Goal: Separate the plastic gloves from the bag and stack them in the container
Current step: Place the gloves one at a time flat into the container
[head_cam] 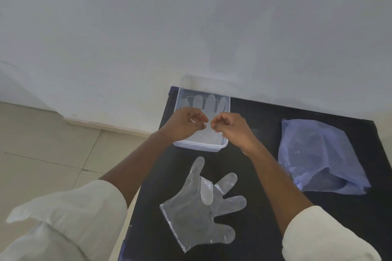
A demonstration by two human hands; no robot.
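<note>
A clear plastic container (224,146) stands at the far left of the black table. A clear plastic glove (210,104) lies inside it, fingers pointing away from me. My left hand (184,124) and my right hand (232,128) hover over the container, thumbs and fingers pinched together close to each other, apparently on the glove's cuff edge; the thin film there is hard to make out. A second clear glove (201,207) lies flat on the table near me. A crumpled bluish plastic bag (318,154) rests to the right.
The black table (261,116) stands against a white wall (191,17). Its left edge drops to a beige tiled floor (53,144). My white sleeves (70,218) fill the lower corners.
</note>
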